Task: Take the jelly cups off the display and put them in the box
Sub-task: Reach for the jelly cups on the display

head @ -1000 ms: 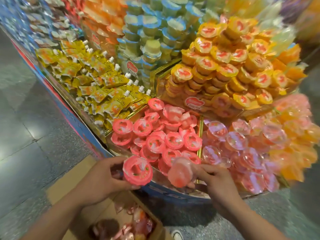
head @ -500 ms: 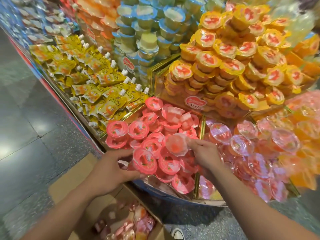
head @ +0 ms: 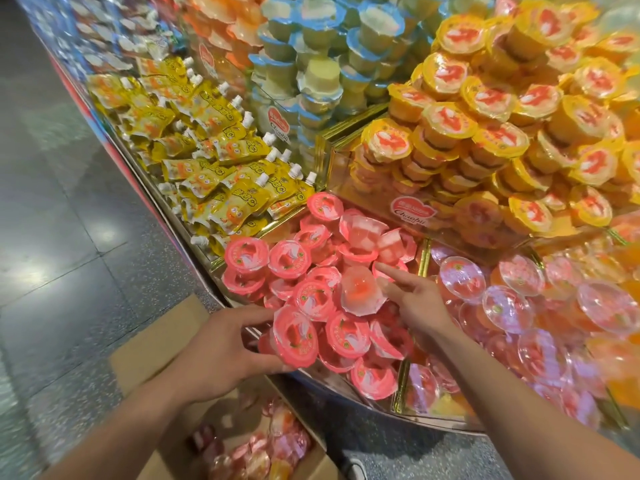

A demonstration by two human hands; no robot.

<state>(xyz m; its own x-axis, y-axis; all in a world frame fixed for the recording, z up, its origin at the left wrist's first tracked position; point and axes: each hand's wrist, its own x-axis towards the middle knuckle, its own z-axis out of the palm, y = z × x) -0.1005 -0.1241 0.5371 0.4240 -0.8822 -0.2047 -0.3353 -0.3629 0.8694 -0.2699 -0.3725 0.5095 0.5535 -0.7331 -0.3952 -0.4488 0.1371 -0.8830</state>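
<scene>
We find the left hand [head: 221, 351] at the near edge of the display [head: 349, 393], its grip closed round one pink jelly cup [head: 296, 341], thumb beneath and fingers across the top. The cup is held tilted at the display's front lip. The open cardboard box [head: 152, 344] stands nearer and lower, on the floor [head: 69, 271], and already contains a number of cups. The right hand [head: 417, 303] lies farther in, over the pink pile [head: 287, 259], fingers extended and its grip not closed on anything. Its thumb touches an overturned cup [head: 360, 292] that sits loosely on its neighbours. Risks, in our judgement, are as follows. The held cup does not yet appear to be over the box mouth, so a release here would likely send it to the floor or onto a flap. The overturned cup rests unsteadily, and a nudge from the right hand could roll it down the heap and over the lip. The heap is loosely stacked, so drawing one cup from low down may dislodge several. The sealed lids look thin, and a hard pinch could dent or split one.
</scene>
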